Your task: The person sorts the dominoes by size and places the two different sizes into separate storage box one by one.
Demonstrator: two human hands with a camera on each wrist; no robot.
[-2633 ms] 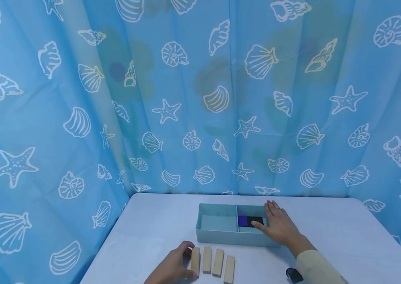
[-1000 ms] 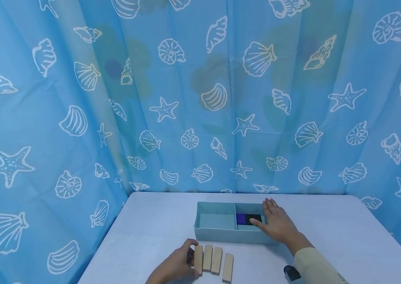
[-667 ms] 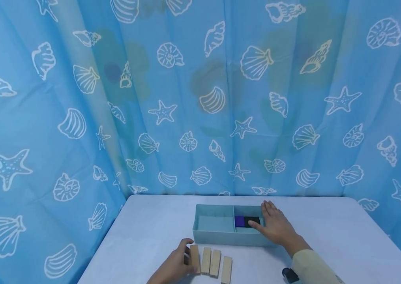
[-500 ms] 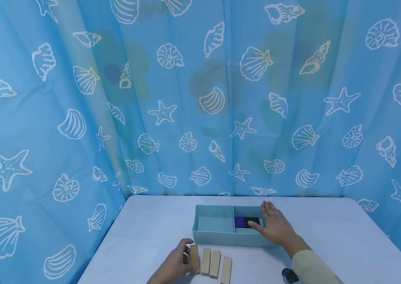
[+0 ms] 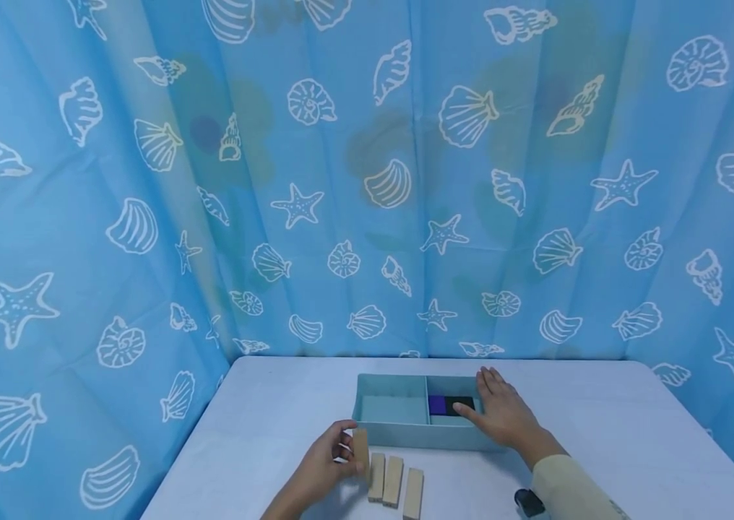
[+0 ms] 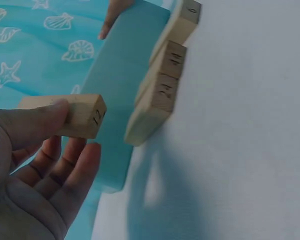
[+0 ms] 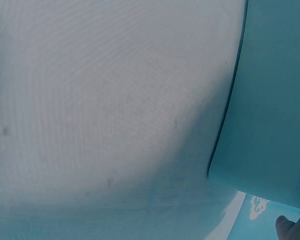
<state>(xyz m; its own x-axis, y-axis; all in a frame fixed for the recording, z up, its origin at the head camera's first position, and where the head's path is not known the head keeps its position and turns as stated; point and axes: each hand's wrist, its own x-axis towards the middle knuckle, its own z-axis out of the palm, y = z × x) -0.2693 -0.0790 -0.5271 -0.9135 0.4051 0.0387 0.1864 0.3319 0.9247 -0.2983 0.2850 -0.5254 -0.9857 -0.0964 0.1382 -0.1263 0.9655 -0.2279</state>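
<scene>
My left hand (image 5: 320, 464) pinches a pale wooden block (image 5: 360, 452) between thumb and fingers, raised off the table before the box's front left corner. In the left wrist view this block (image 6: 82, 115) has "12" on its end. Three more wooden blocks (image 5: 393, 482) lie side by side to its right; two end faces (image 6: 166, 92) read 24 and 44. The light teal divided box (image 5: 432, 436) stands behind them. My right hand (image 5: 506, 417) rests on the box's right end with fingers extended, its thumb over the right compartment.
A purple piece (image 5: 437, 405) and a black piece (image 5: 459, 406) lie in the right compartment. A small black object (image 5: 529, 502) is on the white table (image 5: 289, 404) near my right sleeve. A blue shell-patterned curtain (image 5: 341, 180) hangs behind the table.
My left hand has gripped the leftmost wooden block, shifted it beside the others and lifted it up toward the box. My right hand has stayed on the box.
</scene>
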